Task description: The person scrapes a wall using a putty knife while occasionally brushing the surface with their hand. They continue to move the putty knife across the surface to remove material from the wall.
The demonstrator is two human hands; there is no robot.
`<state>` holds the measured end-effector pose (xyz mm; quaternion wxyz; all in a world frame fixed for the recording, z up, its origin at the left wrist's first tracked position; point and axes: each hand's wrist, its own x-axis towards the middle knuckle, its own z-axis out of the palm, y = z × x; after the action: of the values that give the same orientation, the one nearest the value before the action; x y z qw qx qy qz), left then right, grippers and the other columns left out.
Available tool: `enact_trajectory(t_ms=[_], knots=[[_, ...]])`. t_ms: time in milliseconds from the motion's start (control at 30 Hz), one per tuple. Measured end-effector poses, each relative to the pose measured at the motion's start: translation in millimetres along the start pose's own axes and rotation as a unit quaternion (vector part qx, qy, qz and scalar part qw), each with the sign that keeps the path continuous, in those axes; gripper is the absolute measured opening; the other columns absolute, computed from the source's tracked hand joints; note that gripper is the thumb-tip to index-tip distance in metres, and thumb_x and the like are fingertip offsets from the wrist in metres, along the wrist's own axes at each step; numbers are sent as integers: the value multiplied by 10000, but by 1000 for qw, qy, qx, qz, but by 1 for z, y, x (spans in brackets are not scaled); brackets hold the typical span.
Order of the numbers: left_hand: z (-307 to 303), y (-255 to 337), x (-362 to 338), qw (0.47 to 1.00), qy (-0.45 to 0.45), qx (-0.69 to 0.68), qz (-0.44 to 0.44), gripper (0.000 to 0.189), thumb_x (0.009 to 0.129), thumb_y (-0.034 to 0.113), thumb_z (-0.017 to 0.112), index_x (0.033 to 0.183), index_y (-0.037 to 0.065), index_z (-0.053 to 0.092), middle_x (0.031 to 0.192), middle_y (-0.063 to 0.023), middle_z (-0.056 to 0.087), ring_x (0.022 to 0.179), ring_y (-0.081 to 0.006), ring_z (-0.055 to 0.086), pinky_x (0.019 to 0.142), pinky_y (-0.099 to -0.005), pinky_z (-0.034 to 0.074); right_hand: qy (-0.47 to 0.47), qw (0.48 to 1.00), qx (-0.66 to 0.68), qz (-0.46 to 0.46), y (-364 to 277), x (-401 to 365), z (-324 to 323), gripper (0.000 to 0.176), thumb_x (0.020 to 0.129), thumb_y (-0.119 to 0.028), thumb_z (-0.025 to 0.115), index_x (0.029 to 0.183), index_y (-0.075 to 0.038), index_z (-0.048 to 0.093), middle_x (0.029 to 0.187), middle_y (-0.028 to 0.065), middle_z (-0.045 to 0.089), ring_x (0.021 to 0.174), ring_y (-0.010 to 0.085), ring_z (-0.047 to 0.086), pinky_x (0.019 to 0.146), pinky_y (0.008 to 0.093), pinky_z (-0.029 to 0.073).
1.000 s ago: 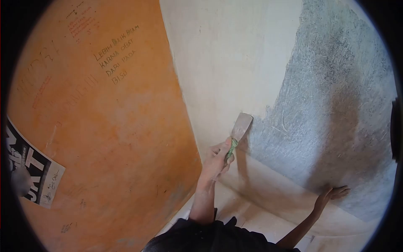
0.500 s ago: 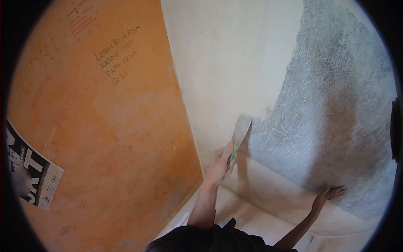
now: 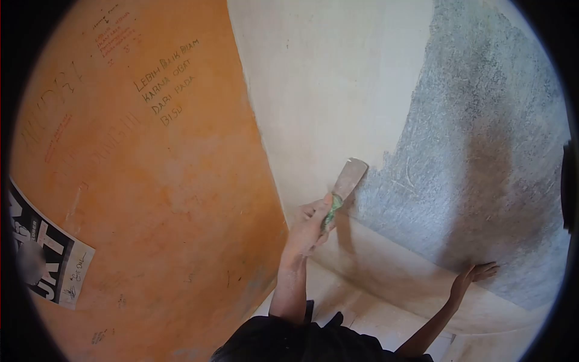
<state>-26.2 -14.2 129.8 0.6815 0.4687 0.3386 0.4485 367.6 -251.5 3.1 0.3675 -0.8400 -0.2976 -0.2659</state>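
My left hand (image 3: 309,228) is wrapped round the green handle of a putty knife (image 3: 350,176). The blade points up and to the right, its tip at the border between the smooth cream wall (image 3: 325,90) and the rough grey patch (image 3: 416,175). Farther right, my right hand (image 3: 473,274) rests against the lower part of the grey patch, fingers stretched out and holding nothing.
An orange wall (image 3: 181,199) with handwriting meets the cream wall at a corner on the left. A black and white poster (image 3: 63,271) hangs low on it. Pale flooring (image 3: 356,301) shows at the bottom, and shadows fall across the grey patch.
My left hand has shifted slightly, and the putty knife blade has turned a little to the right, showing more of its flat face. The right hand stays in about the same place.
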Motion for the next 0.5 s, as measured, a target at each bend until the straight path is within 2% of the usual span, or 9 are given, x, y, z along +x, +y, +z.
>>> enact_trajectory(t_ms=[67, 100, 200, 267, 300, 367, 500], knots=[[-2, -6, -10, 999, 11, 14, -28, 413, 976, 423, 475, 890, 58, 648, 516, 25, 474, 325, -32, 311, 306, -202, 202, -148, 973, 141, 110, 26, -7, 5, 794, 991, -544, 222, 1416, 125, 171, 1464, 339, 200, 1369, 416, 230, 1128, 420, 184], [-2, -13, -12, 1000, 11, 10, -27, 413, 976, 423, 475, 890, 58, 648, 516, 25, 474, 325, -32, 311, 306, -202, 202, -148, 973, 140, 106, 37, -1, 8, 794, 991, -544, 222, 1416, 125, 171, 1464, 339, 200, 1369, 416, 230, 1128, 420, 184], [1, -24, -8, 999, 31, -21, -24, 429, 972, 440, 474, 927, 54, 657, 517, 29, 473, 324, -30, 317, 302, -204, 196, -205, 957, 176, 105, 65, 7, 17, 779, 981, -561, 230, 1451, 11, -9, 1488, 281, -57, 1395, 385, -4, 1138, 448, 64], [7, -17, -1, 999, 48, -24, -9, 453, 974, 447, 464, 1016, 42, 661, 517, 30, 470, 317, -30, 313, 295, -203, 188, -254, 941, 197, 110, 78, -1, 19, 801, 974, -572, 236, 1475, -64, -129, 1503, 241, -229, 1412, 364, -159, 1144, 467, -16], [9, -13, 0, 999, 46, -26, -6, 453, 974, 447, 464, 1016, 42, 661, 517, 30, 470, 317, -30, 313, 295, -203, 188, -250, 941, 198, 108, 60, 3, 16, 801, 974, -572, 236, 1475, -64, -129, 1503, 241, -229, 1412, 364, -159, 1144, 467, -16], [6, -8, -10, 1000, 24, -15, -9, 457, 975, 448, 460, 1031, 39, 656, 517, 32, 468, 318, -31, 315, 294, -200, 189, -153, 967, 152, 133, 7, -5, -1, 791, 992, -542, 228, 1444, 93, 92, 1481, 334, 154, 1383, 400, 202, 1129, 408, 183], [5, -14, -15, 999, 16, -17, -25, 456, 976, 449, 458, 1041, 39, 648, 525, 31, 473, 319, -33, 318, 295, -197, 198, -149, 970, 158, 106, 42, -1, 17, 775, 998, -527, 225, 1445, 90, 81, 1487, 330, 139, 1387, 397, 195, 1129, 409, 183]])
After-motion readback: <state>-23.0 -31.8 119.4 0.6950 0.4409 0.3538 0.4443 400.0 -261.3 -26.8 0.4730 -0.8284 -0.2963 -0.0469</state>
